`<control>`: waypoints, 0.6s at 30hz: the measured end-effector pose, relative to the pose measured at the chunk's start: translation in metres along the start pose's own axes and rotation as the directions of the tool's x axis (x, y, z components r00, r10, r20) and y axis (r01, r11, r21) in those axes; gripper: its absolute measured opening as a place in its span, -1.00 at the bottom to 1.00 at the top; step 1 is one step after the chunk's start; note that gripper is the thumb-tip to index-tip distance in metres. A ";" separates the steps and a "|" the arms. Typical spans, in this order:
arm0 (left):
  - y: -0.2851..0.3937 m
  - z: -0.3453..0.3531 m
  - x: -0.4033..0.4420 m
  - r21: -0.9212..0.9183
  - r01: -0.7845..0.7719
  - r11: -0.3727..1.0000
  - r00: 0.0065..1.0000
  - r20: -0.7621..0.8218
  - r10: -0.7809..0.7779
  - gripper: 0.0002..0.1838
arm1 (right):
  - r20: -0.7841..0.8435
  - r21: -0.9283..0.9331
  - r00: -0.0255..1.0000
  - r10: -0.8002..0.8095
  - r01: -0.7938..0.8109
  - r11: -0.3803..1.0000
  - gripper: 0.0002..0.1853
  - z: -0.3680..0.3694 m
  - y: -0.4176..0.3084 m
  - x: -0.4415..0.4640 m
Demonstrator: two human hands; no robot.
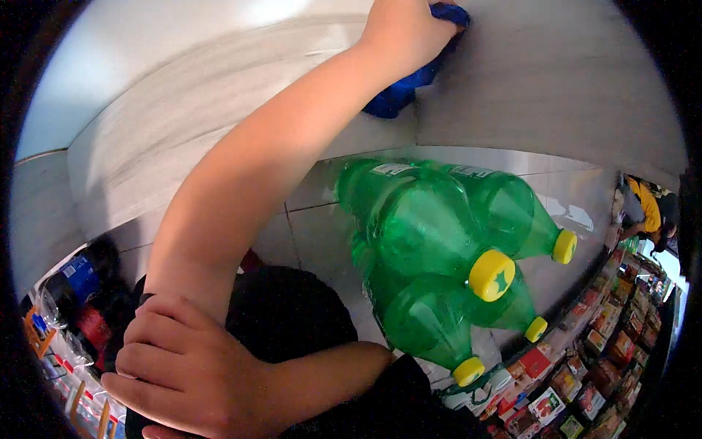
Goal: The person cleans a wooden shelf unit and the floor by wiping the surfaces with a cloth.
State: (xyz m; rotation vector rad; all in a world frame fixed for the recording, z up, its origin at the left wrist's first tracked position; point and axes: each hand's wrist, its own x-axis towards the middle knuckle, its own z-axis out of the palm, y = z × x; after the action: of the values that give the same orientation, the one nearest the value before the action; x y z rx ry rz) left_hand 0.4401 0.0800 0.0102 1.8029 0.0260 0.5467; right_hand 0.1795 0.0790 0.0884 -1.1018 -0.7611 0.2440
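Observation:
My left hand [409, 33] reaches up to a pale, wood-grained surface, its fingers closed on a crumpled blue cloth [398, 95]. Part of the cloth hangs below the wrist, near a corner where two panels meet. Lower left, my right hand [197, 373] is wrapped round my left arm at the black sleeve's [148, 298] edge; its forearm crosses from the right. Several large green plastic bottles [424, 227] with yellow caps [491, 275] stand bunched together right of my left forearm, on a tiled floor [314, 230].
Wood-grained panels [541, 88] rise behind the bottles. Shelves of colourful packaged goods [592, 358] run along the lower right. A person in yellow and black [647, 208] is at the far right edge. More packaged items [80, 271] lie at the lower left.

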 end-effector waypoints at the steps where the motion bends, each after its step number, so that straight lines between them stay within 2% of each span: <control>1: 0.002 0.000 -0.005 -0.038 -0.040 0.998 0.999 0.031 0.042 -0.78 | -0.016 0.005 1.000 -0.005 0.005 1.000 -0.50 -0.001 0.000 0.000; 3: 0.004 0.003 -0.011 -0.074 -0.080 0.994 0.994 0.072 0.086 -0.77 | -0.025 0.022 1.000 -0.004 0.005 1.000 -0.51 0.000 0.000 0.001; 5: 0.006 0.008 -0.017 -0.147 -0.339 0.929 0.936 0.041 0.349 -0.75 | -0.034 0.041 0.999 0.011 -0.009 0.999 -0.51 0.002 0.000 0.000; 6: 0.006 0.006 -0.017 -0.148 -0.336 0.930 0.938 0.041 0.345 -0.75 | -0.034 0.049 0.999 0.010 -0.009 0.999 -0.51 0.004 -0.002 0.001; 8: 0.009 0.001 -0.013 -0.037 -0.318 0.947 0.945 0.070 0.320 -0.75 | -0.028 0.053 1.000 0.013 -0.012 0.999 -0.51 0.005 -0.003 0.002; 9: 0.013 -0.004 -0.007 0.018 -0.078 0.997 0.993 0.086 0.076 -0.74 | -0.032 0.044 0.999 0.007 -0.006 0.999 -0.51 0.005 -0.003 0.001; 12: -0.002 -0.001 -0.001 0.112 0.020 0.993 0.995 0.100 -0.031 -0.72 | -0.040 0.050 0.999 -0.010 0.012 0.999 -0.53 0.003 -0.002 -0.001; 13: -0.008 0.004 -0.008 0.111 0.011 0.994 0.995 0.100 -0.022 -0.72 | -0.063 0.068 0.998 -0.016 0.021 0.997 -0.53 0.001 0.000 -0.001; 15: -0.019 0.009 -0.028 0.234 -0.192 0.953 0.970 0.192 0.148 -0.77 | -0.017 0.092 1.000 -0.002 0.004 0.996 -0.54 0.000 0.004 -0.002; 17: -0.013 0.002 -0.046 0.188 -0.162 0.969 0.914 0.398 0.076 -0.73 | 0.054 0.105 0.999 0.007 -0.012 0.994 -0.59 0.003 0.005 -0.001; 18: -0.019 0.005 -0.054 0.141 -0.269 0.953 0.907 0.369 0.201 -0.73 | 0.075 0.098 0.997 -0.011 0.003 0.995 -0.59 0.002 0.006 -0.002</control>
State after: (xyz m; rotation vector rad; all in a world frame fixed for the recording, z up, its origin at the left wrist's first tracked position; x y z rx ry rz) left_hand 0.3988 0.0653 -0.0276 2.0836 -0.4050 0.3925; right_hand 0.1785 0.0823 0.0826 -1.0014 -0.8119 0.3156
